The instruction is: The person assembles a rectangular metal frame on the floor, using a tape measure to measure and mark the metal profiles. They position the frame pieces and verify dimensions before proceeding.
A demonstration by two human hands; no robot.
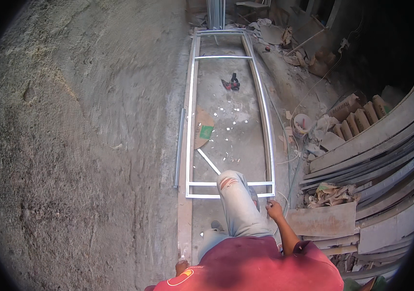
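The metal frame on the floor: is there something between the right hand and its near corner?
Nothing visible. The right hand hangs just beside the near right corner of the metal frame, with only bare floor between. The raised knee crosses the frame further left.

Bare concrete floor [71, 160] left of left hand [182, 266]: open. Ahead of right hand [275, 209], metal frame [190, 145] lies flat; inside it a drill [231, 83], cardboard piece [202, 128], loose strip [208, 161]. Right of right hand: stacked boards [372, 150], rubble, white bucket [302, 123] block passage.
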